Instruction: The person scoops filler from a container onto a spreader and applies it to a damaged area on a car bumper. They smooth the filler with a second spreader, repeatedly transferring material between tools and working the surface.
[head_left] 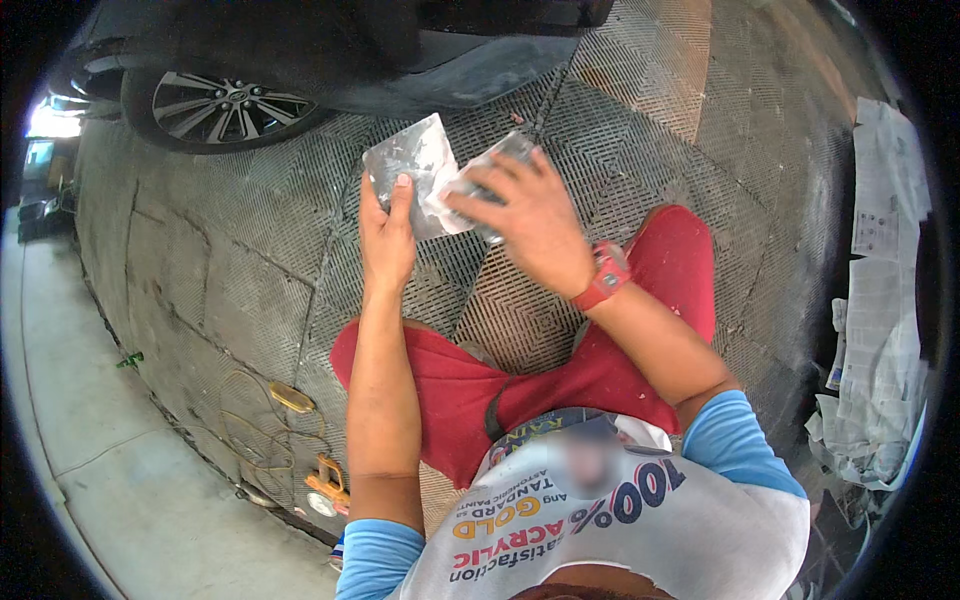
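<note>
In front of me my left hand [388,238] grips a flat grey metal-looking plate [405,150], its thumb lying on the upper face. Whitish-pink paste [436,212] is smeared over the plate's right side. A second thin greyish plate [512,148] sits under the fingers of my right hand [540,225], which wears a red wristwatch [607,277]. The two plates meet or overlap at the paste; the exact contact is hard to tell. Both are held above the floor, near the lower body of a dark car [440,75]. My right fingers are slightly blurred.
The car's wheel [235,108] stands at the far left. Patterned tiles [240,230] cover the floor around my red-clothed legs [450,400]. A yellow power tool [328,485] and a looping cord [230,415] lie at lower left. Newspaper sheets [880,300] hang or lie along the right.
</note>
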